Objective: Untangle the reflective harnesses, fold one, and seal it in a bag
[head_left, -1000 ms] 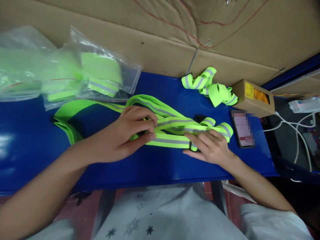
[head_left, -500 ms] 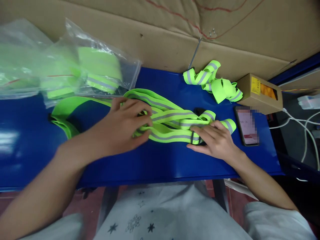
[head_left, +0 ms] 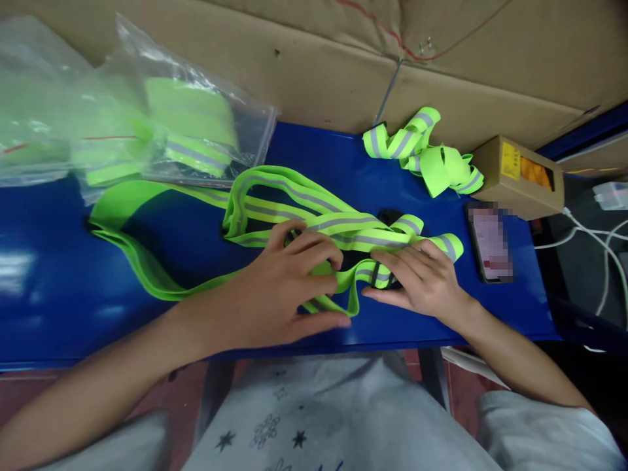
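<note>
Bright yellow-green reflective straps (head_left: 284, 184) with grey stripes lie in long loops across the blue table. My left hand (head_left: 289, 288) is over the near strap, fingers curled around it and thumb apart below; the exact contact is partly hidden. A slack fold of strap bulges out beside its fingertips. My right hand (head_left: 424, 278) grips the strap bundle at its right end, beside a black buckle (head_left: 375, 275). The thumb is below and the fingers on top. Another length of strap curves left, passing under my left forearm.
Clear plastic bags (head_left: 250, 140) with more green straps lie back left. A crumpled strap pile (head_left: 441, 167) sits at the back beside a cardboard box (head_left: 520, 183). A phone (head_left: 490, 242) lies at the right, near white cables (head_left: 601, 235). A cardboard wall (head_left: 314, 85) stands behind.
My left hand has moved right and toward me, drawing the near strap into a slack fold and uncovering the loop's left end. My right hand stays almost where it was.
</note>
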